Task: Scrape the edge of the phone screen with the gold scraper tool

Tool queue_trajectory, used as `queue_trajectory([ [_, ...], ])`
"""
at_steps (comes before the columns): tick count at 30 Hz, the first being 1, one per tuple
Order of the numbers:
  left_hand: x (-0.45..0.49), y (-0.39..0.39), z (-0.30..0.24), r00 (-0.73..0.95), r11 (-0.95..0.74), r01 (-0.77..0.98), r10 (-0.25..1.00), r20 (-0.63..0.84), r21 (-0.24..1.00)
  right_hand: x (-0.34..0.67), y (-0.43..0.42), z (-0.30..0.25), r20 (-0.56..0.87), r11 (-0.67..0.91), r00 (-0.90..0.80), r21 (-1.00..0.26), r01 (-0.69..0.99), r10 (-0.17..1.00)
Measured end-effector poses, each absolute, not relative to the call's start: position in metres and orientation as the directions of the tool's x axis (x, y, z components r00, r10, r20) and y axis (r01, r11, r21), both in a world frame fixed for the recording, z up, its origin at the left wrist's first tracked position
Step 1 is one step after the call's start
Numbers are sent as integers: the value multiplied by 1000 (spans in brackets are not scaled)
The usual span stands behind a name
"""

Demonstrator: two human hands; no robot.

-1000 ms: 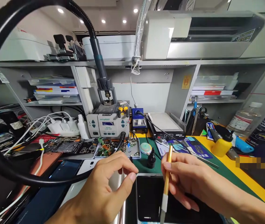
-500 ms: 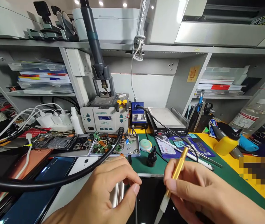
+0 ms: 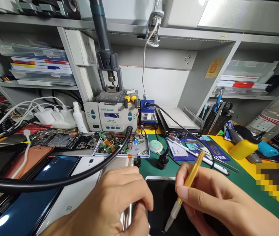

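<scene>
A black-screened phone (image 3: 162, 196) lies on the green mat (image 3: 237, 186) at the bottom centre. My left hand (image 3: 112, 203) grips the phone's left edge, fingers curled over it. My right hand (image 3: 213, 200) holds a gold-handled knife tool (image 3: 187, 186) like a pen. The tool is tilted, with its grey tip down on the phone's screen. A silver phone back (image 3: 127, 216) lies right under my left hand.
Several phones and phone backs lie at left under a thick black hose (image 3: 55, 182). Behind stand a hot-air station (image 3: 112, 114), a tray of circuit parts (image 3: 122, 149), a small black bottle (image 3: 163, 160), a heating plate (image 3: 178, 123) and a yellow bottle (image 3: 242, 149).
The view has tipped downward. My left hand has closed onto the phone's left edge. The gold tool has tilted from upright to slanted, and its tip has come down onto the screen.
</scene>
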State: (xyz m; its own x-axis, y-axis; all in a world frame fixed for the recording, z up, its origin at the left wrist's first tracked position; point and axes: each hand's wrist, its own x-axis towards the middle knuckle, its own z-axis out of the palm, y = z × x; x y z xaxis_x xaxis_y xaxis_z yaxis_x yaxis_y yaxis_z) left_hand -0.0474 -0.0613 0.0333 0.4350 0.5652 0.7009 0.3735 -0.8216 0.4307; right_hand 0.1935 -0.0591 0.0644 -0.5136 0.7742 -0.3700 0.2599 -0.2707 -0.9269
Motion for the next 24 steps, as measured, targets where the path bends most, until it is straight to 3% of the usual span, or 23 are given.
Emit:
queue_trajectory([
  [6, -43, -71, 37, 404, -719, 479, 690, 601, 503, 196, -61, 65, -404, -234, -494, -899, 370, 770],
  [13, -38, -65, 35, 396, -725, 527, 672, 626, 444, 199, -61, 63, -390, -221, -535, -909, 353, 750],
  [19, -41, -66, 33, 464, -809, 363, 587, 664, 462, 198, -62, 64, -388, -226, -538, -912, 343, 748],
  [24, -41, -76, 42, 432, -731, 486, 677, 596, 479, 199, -61, 62, -382, -207, -542, -911, 357, 749],
])
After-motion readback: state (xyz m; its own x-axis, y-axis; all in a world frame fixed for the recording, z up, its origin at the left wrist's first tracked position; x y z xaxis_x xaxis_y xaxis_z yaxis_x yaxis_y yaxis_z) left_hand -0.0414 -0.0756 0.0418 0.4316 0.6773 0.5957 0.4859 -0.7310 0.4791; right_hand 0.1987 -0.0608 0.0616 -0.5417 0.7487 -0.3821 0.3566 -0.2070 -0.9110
